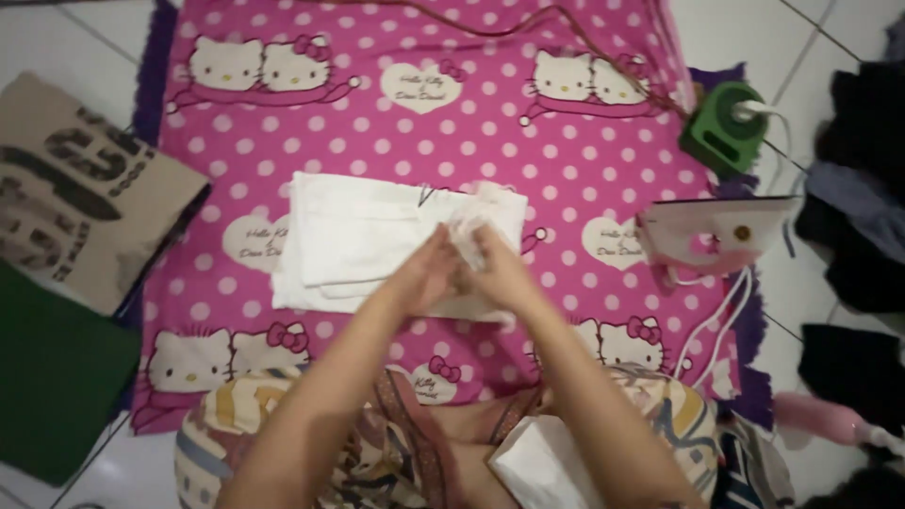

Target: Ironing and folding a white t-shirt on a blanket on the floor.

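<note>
A folded white garment [358, 236] lies in the middle of a pink polka-dot blanket [566, 160] with cartoon cats. My left hand [424, 273] and my right hand [495, 269] meet over its right end. Both grip a bunched piece of thin white fabric [468, 219] lifted off the garment. My forearms reach in from the bottom of the head view, over my patterned lap [405, 452].
A white and pink clothes iron [716, 234] stands at the blanket's right edge, its cord trailing down. A green power socket block [726, 127] sits behind it. Dark clothes [863, 188] pile at right. A tan printed bag [75, 188] and green cloth [52, 377] lie left.
</note>
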